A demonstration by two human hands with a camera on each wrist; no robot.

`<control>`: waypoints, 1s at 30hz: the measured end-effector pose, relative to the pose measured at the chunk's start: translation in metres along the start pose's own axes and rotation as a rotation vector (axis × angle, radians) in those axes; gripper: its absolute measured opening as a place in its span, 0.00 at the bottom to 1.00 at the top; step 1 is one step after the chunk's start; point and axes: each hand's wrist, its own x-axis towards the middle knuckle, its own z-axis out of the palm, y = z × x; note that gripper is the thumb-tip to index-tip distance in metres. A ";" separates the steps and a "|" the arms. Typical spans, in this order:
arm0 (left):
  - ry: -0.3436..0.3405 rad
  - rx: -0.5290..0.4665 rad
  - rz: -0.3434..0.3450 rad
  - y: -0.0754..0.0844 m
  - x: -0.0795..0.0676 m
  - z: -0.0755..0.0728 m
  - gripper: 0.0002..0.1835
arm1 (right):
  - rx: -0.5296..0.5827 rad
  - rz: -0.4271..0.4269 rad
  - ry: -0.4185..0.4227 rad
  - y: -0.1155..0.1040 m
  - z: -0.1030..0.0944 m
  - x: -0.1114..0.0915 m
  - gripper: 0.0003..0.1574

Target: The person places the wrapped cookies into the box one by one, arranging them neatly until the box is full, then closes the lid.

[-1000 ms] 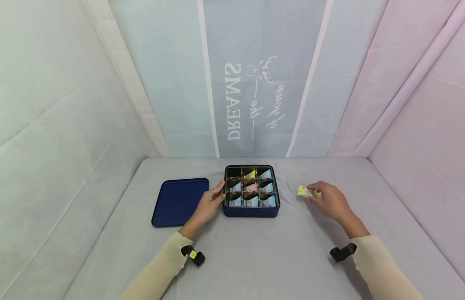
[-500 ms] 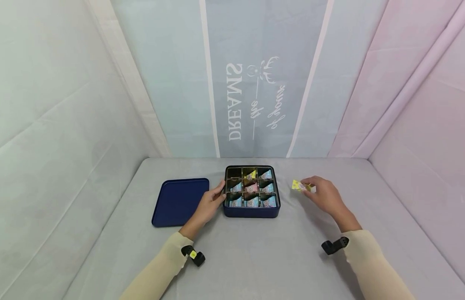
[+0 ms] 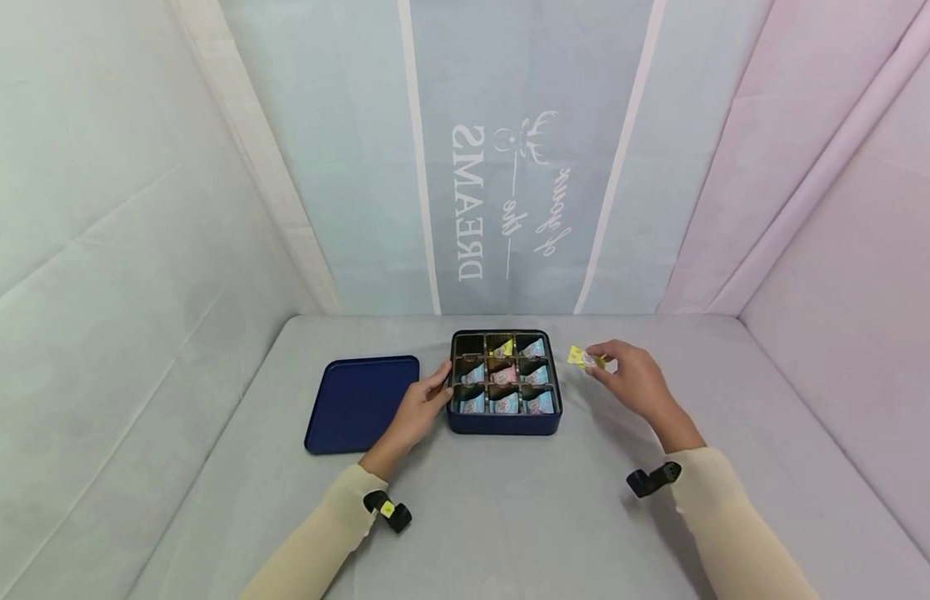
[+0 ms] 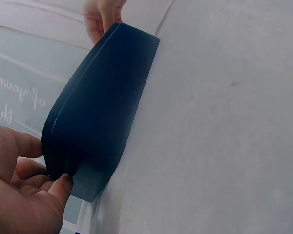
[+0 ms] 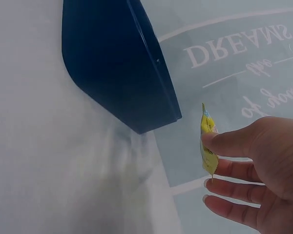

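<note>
A dark blue lid is lying flat toward the left edge of the grey desk, just beside your left hand. A backdrop printed with mirrored lettering is standing along the far edge. Near the middle of the desk, a dark blue tin is sitting open, its nine compartments holding wrapped sweets, the far-left one looking empty. Your left hand is gripping the tin's left wall, fingers curled at its rim. Your right hand is pinching a yellow sweet between thumb and fingertips, holding it above the desk just beside the tin's far-right corner, nothing standing between them.
</note>
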 end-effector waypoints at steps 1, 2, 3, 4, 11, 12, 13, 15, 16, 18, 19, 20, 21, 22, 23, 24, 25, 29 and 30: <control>0.000 0.000 0.002 0.000 0.000 0.000 0.30 | 0.000 -0.005 0.001 -0.001 0.000 0.001 0.22; -0.002 -0.003 -0.002 0.000 0.000 0.000 0.30 | -0.001 -0.008 0.002 -0.003 0.000 0.003 0.22; -0.003 -0.007 -0.001 0.000 0.000 0.000 0.30 | -0.004 -0.014 0.002 -0.004 0.000 0.004 0.22; -0.006 -0.011 0.002 -0.001 0.000 0.000 0.30 | -0.008 -0.017 0.002 -0.005 0.000 0.005 0.23; -0.007 -0.014 0.011 0.000 0.000 -0.001 0.30 | -0.007 -0.073 0.002 -0.018 -0.001 0.013 0.25; -0.006 -0.011 0.008 0.000 0.000 -0.001 0.30 | -0.006 -0.077 0.004 -0.020 0.000 0.013 0.25; -0.006 -0.006 0.007 0.000 0.000 -0.001 0.30 | -0.005 -0.081 0.007 -0.021 0.000 0.014 0.25; -0.006 -0.006 0.004 0.000 0.001 0.000 0.30 | -0.001 -0.084 0.015 -0.024 0.001 0.015 0.25; -0.006 -0.006 0.002 -0.001 0.001 0.000 0.30 | 0.001 -0.086 0.020 -0.026 0.002 0.016 0.25; -0.003 -0.008 -0.003 -0.001 0.001 0.000 0.30 | 0.008 -0.094 0.031 -0.028 0.004 0.017 0.24; -0.001 -0.009 -0.003 0.000 0.001 0.000 0.30 | 0.014 -0.096 0.035 -0.030 0.004 0.018 0.24; -0.001 -0.010 -0.005 0.000 0.001 0.000 0.30 | 0.019 -0.099 0.039 -0.032 0.005 0.019 0.24; -0.002 -0.012 -0.008 0.000 0.001 0.000 0.30 | 0.022 -0.101 0.042 -0.033 0.006 0.019 0.23; -0.002 -0.012 -0.011 0.001 0.001 -0.001 0.30 | 0.025 -0.102 0.043 -0.035 0.007 0.020 0.23; -0.004 -0.012 -0.013 0.001 0.000 -0.001 0.30 | 0.030 -0.102 0.042 -0.037 0.007 0.021 0.23; -0.006 -0.011 -0.014 0.001 0.000 -0.001 0.30 | 0.034 -0.101 0.042 -0.039 0.008 0.022 0.22; -0.007 -0.011 -0.014 0.002 0.000 -0.001 0.30 | 0.039 -0.102 0.041 -0.041 0.009 0.023 0.22; -0.011 -0.012 -0.013 0.005 -0.001 -0.002 0.30 | 0.054 -0.123 0.035 -0.049 0.011 0.028 0.20; -0.012 -0.014 -0.011 0.005 -0.001 -0.002 0.30 | 0.057 -0.130 0.033 -0.051 0.012 0.029 0.20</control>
